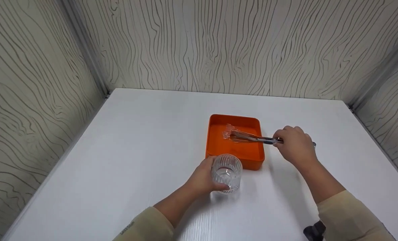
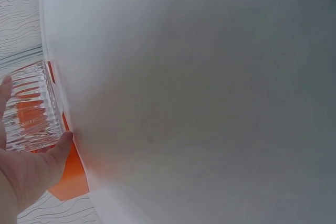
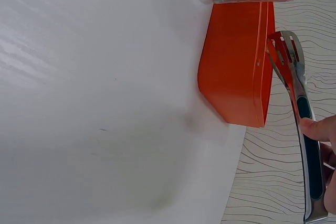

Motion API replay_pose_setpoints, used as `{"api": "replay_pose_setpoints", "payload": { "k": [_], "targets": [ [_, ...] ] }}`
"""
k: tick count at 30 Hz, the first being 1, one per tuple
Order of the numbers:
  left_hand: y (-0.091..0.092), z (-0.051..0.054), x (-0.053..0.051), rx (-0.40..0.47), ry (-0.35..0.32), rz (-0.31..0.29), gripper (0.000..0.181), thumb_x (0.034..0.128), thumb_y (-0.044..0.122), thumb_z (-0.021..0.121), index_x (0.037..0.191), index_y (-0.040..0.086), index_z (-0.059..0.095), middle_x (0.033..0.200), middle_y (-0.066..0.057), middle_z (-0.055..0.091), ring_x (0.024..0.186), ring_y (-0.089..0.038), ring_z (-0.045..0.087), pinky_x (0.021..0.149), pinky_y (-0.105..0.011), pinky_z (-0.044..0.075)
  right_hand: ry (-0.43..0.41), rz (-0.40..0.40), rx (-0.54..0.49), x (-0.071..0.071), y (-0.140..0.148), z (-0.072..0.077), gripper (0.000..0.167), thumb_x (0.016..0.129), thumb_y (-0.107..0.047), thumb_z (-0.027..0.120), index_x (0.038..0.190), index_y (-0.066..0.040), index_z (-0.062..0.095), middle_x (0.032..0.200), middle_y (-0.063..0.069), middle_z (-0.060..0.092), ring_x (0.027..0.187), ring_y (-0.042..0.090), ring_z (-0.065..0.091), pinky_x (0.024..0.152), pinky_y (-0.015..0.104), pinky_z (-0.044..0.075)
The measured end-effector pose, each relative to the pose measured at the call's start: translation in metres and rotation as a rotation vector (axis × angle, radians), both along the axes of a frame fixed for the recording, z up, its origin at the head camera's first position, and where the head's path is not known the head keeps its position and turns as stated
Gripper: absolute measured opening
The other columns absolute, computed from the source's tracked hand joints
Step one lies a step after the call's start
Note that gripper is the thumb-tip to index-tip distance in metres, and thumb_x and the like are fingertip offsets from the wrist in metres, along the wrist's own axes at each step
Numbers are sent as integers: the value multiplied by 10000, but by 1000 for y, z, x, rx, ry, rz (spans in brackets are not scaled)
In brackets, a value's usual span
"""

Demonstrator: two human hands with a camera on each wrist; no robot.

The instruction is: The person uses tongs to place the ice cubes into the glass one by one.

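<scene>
My left hand [image 1: 202, 179] holds a ribbed clear glass [image 1: 227, 172], its thumb and fingers curled round the side. The glass stands just in front of an orange square container [image 1: 215, 144], near its front wall. In my right hand [image 1: 296, 144] is a pair of metal tongs [image 3: 310, 156] with dark grip inlays. The slotted tong heads [image 1: 240, 135] reach over the right rim into the container, beside a small heap of clear pieces [image 1: 228, 131]. Whether the tongs pinch any piece, I cannot tell. In the left wrist view the left thumb [image 2: 62, 148] presses near the glass's base.
The white table [image 1: 135, 150] carries the container and the glass. A black object [image 1: 315, 231] lies by the right sleeve at the front. Wood-grain patterned panels [image 1: 192, 47] stand behind the table and at both sides.
</scene>
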State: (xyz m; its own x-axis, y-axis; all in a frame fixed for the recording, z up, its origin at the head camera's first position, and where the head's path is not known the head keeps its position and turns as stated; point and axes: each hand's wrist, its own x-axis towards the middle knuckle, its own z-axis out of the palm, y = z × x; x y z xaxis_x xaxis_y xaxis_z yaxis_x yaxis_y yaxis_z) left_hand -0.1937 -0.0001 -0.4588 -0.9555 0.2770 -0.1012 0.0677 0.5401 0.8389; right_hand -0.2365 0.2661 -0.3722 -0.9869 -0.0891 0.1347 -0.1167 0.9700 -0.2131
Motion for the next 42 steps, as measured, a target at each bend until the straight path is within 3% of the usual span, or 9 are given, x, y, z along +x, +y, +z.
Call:
{"api": "replay_pose_setpoints", "payload": {
  "k": [12,22,30,42],
  "targets": [
    [-1,0,-1,-14,-18,12,831,577,312,864,1263,247,401,1180,84,505,1108,-154,474,976,-406,408,55,74,-40,19,6,16,97,791,-98,693,886,-115,685,814,29,579,800,236,455,638,390,404],
    [-1,-2,-2,-5,-23,11,820,579,314,863,1256,273,404,1177,117,500,1100,-131,471,983,-397,402,61,162,-38,39,-2,30,106,780,-96,704,874,-140,683,831,-15,587,789,191,451,627,318,413],
    [-2,-3,-3,17,-23,3,816,575,303,866,1251,291,409,1174,138,499,1106,-119,471,991,-400,391,81,228,-17,50,-10,25,119,753,-100,730,834,-172,681,791,-72,564,761,153,447,612,292,404],
    [-2,-7,-4,57,-28,1,784,577,296,865,1226,314,426,1140,168,506,1080,-107,478,1000,-406,379,85,258,21,51,-13,11,142,732,-115,748,826,-199,683,791,-98,559,753,134,446,606,284,406]
  ]
}}
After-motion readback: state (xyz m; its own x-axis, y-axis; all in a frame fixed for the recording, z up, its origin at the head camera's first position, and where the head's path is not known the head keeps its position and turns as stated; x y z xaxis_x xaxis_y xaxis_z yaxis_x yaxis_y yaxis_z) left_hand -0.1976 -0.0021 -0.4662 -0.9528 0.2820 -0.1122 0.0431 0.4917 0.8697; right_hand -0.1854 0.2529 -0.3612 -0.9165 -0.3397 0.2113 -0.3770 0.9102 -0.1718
